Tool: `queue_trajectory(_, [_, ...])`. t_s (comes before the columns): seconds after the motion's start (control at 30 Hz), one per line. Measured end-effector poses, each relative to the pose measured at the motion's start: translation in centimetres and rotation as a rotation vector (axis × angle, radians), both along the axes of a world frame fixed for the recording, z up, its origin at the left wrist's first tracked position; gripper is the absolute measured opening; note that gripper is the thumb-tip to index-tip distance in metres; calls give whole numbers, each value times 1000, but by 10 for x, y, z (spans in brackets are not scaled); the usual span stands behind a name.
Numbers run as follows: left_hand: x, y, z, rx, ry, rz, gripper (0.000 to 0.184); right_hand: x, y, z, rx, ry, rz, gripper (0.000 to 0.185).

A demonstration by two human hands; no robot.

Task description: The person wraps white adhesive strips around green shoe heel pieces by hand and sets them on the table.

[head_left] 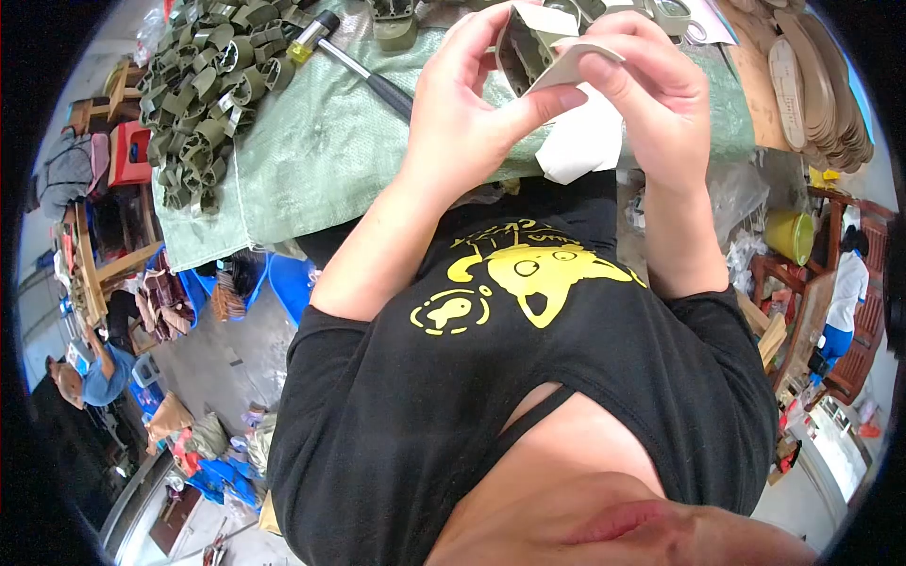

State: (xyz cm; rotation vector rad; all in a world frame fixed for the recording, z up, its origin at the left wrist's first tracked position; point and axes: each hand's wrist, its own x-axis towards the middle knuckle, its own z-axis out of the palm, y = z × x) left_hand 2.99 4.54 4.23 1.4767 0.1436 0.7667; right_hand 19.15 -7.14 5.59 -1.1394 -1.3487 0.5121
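Both hands are raised over the near edge of the green woven sheet (321, 160). My left hand (472, 104) has its fingers and thumb around a dark green curved piece (521, 55) with small holes along it. Fingers of my right hand (651, 85) pinch a pale flat flap (574, 66) beside that piece; whether the two are joined I cannot tell. White paper or cloth (583, 140) hangs below, between the hands.
A heap of green curved pieces (203, 85) lies at the upper left, near a black-handled hammer (368, 80) and a small yellow bottle (307, 42). Stacked insoles (821, 90) are at the upper right. Two other people (94, 373) (847, 292) are at the sides.
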Motion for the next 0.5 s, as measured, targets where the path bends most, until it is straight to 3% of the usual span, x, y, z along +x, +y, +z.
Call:
queue_trajectory(0.1, [-5, -6, 13, -71, 104, 26, 66, -19, -3, 11, -3, 67, -105, 12])
queue_trajectory(0.3, [-4, -8, 13, 2, 42, 84, 64, -24, -2, 22, -75, 76, -89, 14])
queue_trajectory(0.4, [-4, -6, 12, 125, -22, 102, 62, -34, -6, 27, -224, 285, -174, 18])
queue_trajectory(0.5, [-6, -1, 13, 226, -38, 68, 62, -31, 0, 26, -88, 400, -52, 19])
